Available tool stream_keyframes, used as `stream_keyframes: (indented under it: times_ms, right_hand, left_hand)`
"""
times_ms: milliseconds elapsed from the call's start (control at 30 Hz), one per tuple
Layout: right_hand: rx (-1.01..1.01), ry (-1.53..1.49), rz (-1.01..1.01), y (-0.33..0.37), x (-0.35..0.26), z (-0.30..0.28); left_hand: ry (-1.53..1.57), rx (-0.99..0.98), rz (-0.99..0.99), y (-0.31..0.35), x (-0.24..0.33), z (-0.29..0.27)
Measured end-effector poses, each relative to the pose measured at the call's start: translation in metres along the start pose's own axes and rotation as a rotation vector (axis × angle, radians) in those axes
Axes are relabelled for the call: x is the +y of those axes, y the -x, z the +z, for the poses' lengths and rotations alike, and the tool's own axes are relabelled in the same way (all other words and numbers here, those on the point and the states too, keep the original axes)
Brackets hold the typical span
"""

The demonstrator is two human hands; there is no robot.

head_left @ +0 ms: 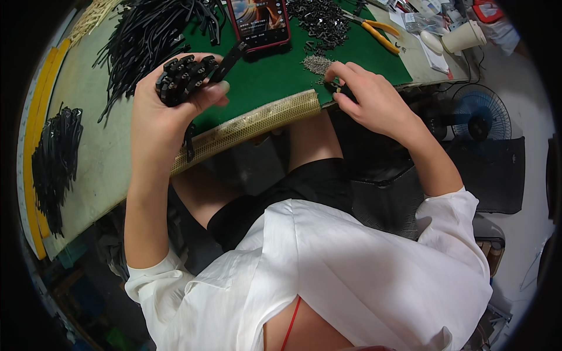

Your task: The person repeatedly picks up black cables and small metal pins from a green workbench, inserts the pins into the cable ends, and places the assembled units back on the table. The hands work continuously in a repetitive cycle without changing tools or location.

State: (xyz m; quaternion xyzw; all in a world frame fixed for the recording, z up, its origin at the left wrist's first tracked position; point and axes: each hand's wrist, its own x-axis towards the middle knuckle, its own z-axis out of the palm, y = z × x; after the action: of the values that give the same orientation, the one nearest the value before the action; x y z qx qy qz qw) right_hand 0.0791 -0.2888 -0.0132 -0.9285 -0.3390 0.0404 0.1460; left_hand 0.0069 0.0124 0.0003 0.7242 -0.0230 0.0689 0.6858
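Note:
My left hand point(167, 108) is closed around a bundle of black straps point(182, 79), whose ends with small metallic spots stick up out of the fist. One strap end point(229, 61) points off to the upper right by the thumb. At the right, my right hand point(374, 99) is curled, thumb and fingers close together over the mat's front edge. Something small and dark shows between those fingers; I cannot make out its kind. Just beyond the fingertips is a heap of tiny silvery metal parts point(317, 64). Farther back lies a pile of small black parts point(321, 22).
A green mat point(263, 76) covers the table, with a gold mesh-wrapped strip point(252, 126) along its front. A phone point(261, 23) stands behind. Many black straps point(137, 50) lie left, another bunch point(57, 167) farther left. Yellow-handled pliers point(380, 35), a white cup point(464, 37) and a fan point(480, 114) are right.

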Motion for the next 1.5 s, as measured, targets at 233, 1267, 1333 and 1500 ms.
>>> stream_keyframes:
  times_ms: [233, 1267, 1333, 1500]
  right_hand:
    - [-0.060, 0.014, 0.009, -0.002, -0.001, -0.001]
    - [-0.026, 0.072, -0.042, -0.016, -0.011, 0.001]
    - [-0.006, 0.040, -0.040, -0.015, -0.011, 0.000]
    - [-0.181, -1.091, 0.110, -0.010, -0.065, -0.027]
  left_hand:
    - [-0.019, 0.029, -0.025, -0.003, 0.006, 0.002]
    - [-0.096, 0.062, 0.259, 0.005, -0.003, 0.011]
    - [-0.128, 0.036, 0.247, 0.007, -0.003, 0.011]
    - [-0.469, 0.115, 0.570, 0.014, -0.004, 0.024]
